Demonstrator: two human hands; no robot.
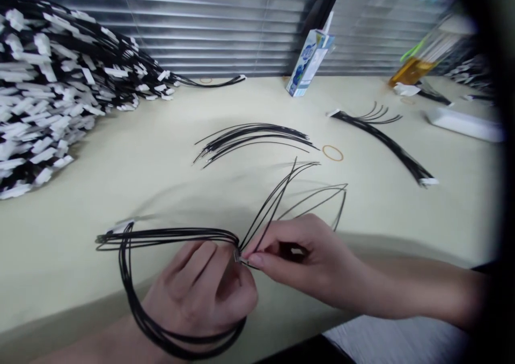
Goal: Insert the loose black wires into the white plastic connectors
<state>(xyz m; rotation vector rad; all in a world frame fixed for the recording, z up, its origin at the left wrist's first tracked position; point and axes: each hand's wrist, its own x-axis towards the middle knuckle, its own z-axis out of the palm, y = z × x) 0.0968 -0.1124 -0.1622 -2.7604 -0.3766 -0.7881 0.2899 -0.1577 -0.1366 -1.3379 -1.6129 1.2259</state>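
Observation:
My left hand (205,289) is closed around a wire harness (173,236), whose black wires loop over and under it. A white connector (120,226) shows at the harness's left end. At my left fingertips a small connector (236,255) sticks out, partly hidden by the fingers. Thumb and forefinger of my right hand (298,251) pinch a thin black wire (250,266) right beside that connector. Several loose wire ends (281,187) fan up and right past my right hand. Whether the pinched wire sits inside the connector cannot be made out.
Loose black wires (253,133) lie beyond my hands, near a rubber band (333,153). Another harness (386,138) rests to the right. A big pile of harnesses with white connectors (44,95) fills the left. A drink carton (309,60) stands by the blinds, and a bottle (426,58) is farther right.

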